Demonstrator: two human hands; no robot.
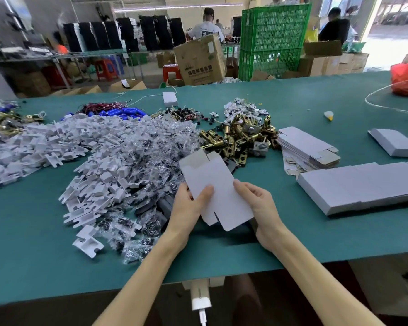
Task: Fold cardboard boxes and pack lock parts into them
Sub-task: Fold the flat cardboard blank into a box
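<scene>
Both hands pinch one flat box blank [212, 184] above the tabletop [292, 243], left hand [189, 203] and right hand [257, 203] on opposite edges, likely to pop it open.

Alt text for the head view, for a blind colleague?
The left hand and right hand hold a flat white cardboard box blank over a green table; white moulded inserts, bagged parts and brass latches are piled behind.

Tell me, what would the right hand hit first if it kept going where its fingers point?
The flat white carton that the right hand pinches; past it, probably the brass latch pile, though depth is unclear.
</scene>
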